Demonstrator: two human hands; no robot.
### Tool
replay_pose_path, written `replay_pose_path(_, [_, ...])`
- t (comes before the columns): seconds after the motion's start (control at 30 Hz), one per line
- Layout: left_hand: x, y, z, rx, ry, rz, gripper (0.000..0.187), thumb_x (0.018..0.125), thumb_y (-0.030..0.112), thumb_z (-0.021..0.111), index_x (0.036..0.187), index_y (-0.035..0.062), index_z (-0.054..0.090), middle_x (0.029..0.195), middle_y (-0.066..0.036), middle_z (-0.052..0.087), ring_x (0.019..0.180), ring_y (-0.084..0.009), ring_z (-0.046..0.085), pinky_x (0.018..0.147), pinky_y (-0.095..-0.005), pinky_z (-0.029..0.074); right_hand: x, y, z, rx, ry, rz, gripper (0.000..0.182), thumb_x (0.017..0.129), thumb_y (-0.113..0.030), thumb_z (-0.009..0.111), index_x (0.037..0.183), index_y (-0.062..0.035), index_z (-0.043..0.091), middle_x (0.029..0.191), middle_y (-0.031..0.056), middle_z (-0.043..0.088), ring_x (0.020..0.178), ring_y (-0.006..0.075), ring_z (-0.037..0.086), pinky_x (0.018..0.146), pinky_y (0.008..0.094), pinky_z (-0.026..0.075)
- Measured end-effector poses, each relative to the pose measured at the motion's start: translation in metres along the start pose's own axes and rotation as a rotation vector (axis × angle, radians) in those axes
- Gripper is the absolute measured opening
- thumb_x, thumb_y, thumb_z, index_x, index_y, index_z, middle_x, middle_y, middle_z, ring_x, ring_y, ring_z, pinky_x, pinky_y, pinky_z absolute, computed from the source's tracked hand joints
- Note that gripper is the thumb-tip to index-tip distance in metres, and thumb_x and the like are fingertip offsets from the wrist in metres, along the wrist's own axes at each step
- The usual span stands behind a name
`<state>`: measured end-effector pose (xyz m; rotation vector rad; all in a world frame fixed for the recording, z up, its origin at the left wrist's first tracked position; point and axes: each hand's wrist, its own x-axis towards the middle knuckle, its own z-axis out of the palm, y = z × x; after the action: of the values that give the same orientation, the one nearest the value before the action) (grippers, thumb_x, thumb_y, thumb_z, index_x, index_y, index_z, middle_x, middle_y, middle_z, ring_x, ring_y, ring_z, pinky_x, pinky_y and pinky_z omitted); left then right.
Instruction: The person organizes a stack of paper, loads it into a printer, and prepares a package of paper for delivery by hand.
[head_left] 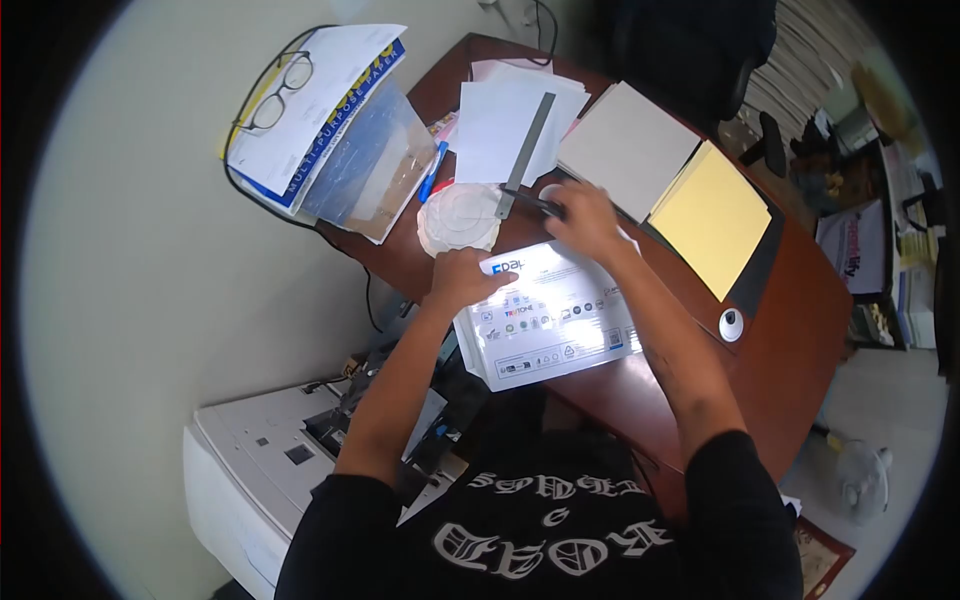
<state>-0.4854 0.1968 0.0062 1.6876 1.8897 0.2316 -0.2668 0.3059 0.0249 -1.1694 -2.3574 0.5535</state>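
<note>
Observed: left hand at the ten o'clock corner of the white package at the desk's near edge, thumb across print; finger grip I cannot tell. Toward twelve, a ruler; just past twelve, right hand, fingers clamped on a dark tool.

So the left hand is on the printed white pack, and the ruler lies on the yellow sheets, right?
Not quite: in the head view, the ruler lies across the white sheets instead. The left hand is indeed on the printed white pack.
</note>
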Motion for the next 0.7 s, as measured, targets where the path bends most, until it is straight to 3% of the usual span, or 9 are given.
replay_pose_path(0.1, [-0.013, -0.016, 0.003, 0.080, 0.594, 0.261, 0.043, 0.070, 0.032, 0.082, 0.096, 0.0007, 0.070, 0.097, -0.016, 0.069, 0.087, -0.0304, 0.068, 0.076, -0.0373, 0.053, 0.052, -0.006, 0.051, -0.079, -0.105, -0.011, 0.029, 0.074, -0.018, 0.068, 0.102, -0.0084, 0.069, 0.101, 0.0092, 0.065, 0.103, 0.0279, 0.056, 0.092, 0.0441, 0.040])
replay_pose_path(0.23, [-0.071, -0.034, 0.028, -0.429, 0.656, -0.049, 0.035, 0.073, 0.018, 0.080, 0.098, 0.0003, 0.061, 0.093, -0.012, 0.064, 0.084, -0.0268, 0.062, 0.076, -0.0368, 0.049, 0.044, -0.006, 0.062, -0.124, 0.078, 0.079, 0.031, 0.074, -0.016, 0.069, 0.103, -0.0065, 0.069, 0.103, 0.0144, 0.065, 0.104, 0.0302, 0.057, 0.094, 0.0430, 0.041])
replay_pose_path(0.37, [-0.132, -0.063, 0.078, -1.085, 0.257, -0.673, 0.034, 0.081, 0.019, 0.077, 0.102, -0.0015, 0.061, 0.093, -0.010, 0.064, 0.080, -0.0169, 0.060, 0.074, -0.0302, 0.049, -0.029, 0.024, 0.023, 0.023, 0.296, 0.245, 0.031, 0.072, -0.013, 0.069, 0.101, -0.0011, 0.067, 0.099, 0.0163, 0.066, 0.096, 0.0337, 0.062, 0.085, 0.0419, 0.049])
replay_pose_path(0.4, [-0.142, -0.063, 0.084, -1.062, 0.233, -0.620, 0.036, 0.082, 0.020, 0.076, 0.105, -0.0023, 0.060, 0.094, -0.011, 0.065, 0.079, -0.0172, 0.060, 0.074, -0.0303, 0.050, -0.058, 0.031, 0.015, 0.094, 0.358, 0.429, 0.031, 0.070, -0.014, 0.071, 0.098, -0.0004, 0.067, 0.091, 0.0152, 0.066, 0.086, 0.0313, 0.064, 0.079, 0.0393, 0.051])
replay_pose_path(0.47, [-0.154, -0.066, 0.100, -1.010, 0.195, -0.514, 0.040, 0.084, 0.023, 0.073, 0.110, -0.0039, 0.058, 0.096, -0.013, 0.065, 0.079, -0.0178, 0.062, 0.073, -0.0304, 0.050, -0.106, 0.030, -0.016, 0.093, 0.129, 0.784, 0.034, 0.068, -0.017, 0.073, 0.096, 0.0011, 0.066, 0.083, 0.0141, 0.066, 0.078, 0.0297, 0.064, 0.073, 0.0364, 0.051])
replay_pose_path(0.53, [-0.145, -0.067, 0.111, -0.894, 0.250, -0.400, 0.045, 0.085, 0.025, 0.072, 0.115, -0.0047, 0.056, 0.097, -0.014, 0.066, 0.079, -0.0196, 0.063, 0.073, -0.0320, 0.051, -0.144, 0.018, -0.025, 0.132, 0.008, 0.804, 0.040, 0.070, -0.021, 0.074, 0.100, 0.0037, 0.065, 0.083, 0.0142, 0.067, 0.075, 0.0291, 0.065, 0.071, 0.0346, 0.052])
replay_pose_path(0.57, [-0.140, -0.067, 0.115, -0.831, 0.287, -0.352, 0.047, 0.086, 0.026, 0.071, 0.118, -0.0050, 0.055, 0.098, -0.015, 0.066, 0.079, -0.0205, 0.064, 0.073, -0.0328, 0.051, -0.160, 0.017, -0.018, 0.263, -0.013, 0.845, 0.049, 0.072, -0.024, 0.074, 0.107, 0.0074, 0.063, 0.091, 0.0198, 0.068, 0.084, 0.0321, 0.067, 0.077, 0.0363, 0.052])
replay_pose_path(0.67, [-0.133, -0.038, 0.094, -0.688, 0.156, -0.480, 0.048, 0.085, 0.033, 0.071, 0.112, -0.0038, 0.055, 0.099, -0.017, 0.065, 0.088, -0.0243, 0.064, 0.077, -0.0352, 0.050, -0.180, 0.019, 0.003, 0.158, -0.044, 0.808, 0.058, 0.073, -0.028, 0.075, 0.115, 0.0092, 0.060, 0.102, 0.0252, 0.068, 0.096, 0.0380, 0.066, 0.084, 0.0397, 0.052])
replay_pose_path(0.7, [-0.129, -0.070, 0.140, -0.813, 0.197, -0.345, 0.048, 0.084, 0.035, 0.071, 0.110, -0.0023, 0.056, 0.099, -0.019, 0.064, 0.091, -0.0276, 0.064, 0.078, -0.0368, 0.050, -0.178, 0.017, 0.003, 0.138, -0.031, 0.785, 0.060, 0.073, -0.028, 0.076, 0.117, 0.0095, 0.059, 0.103, 0.0261, 0.067, 0.097, 0.0396, 0.066, 0.085, 0.0407, 0.052])
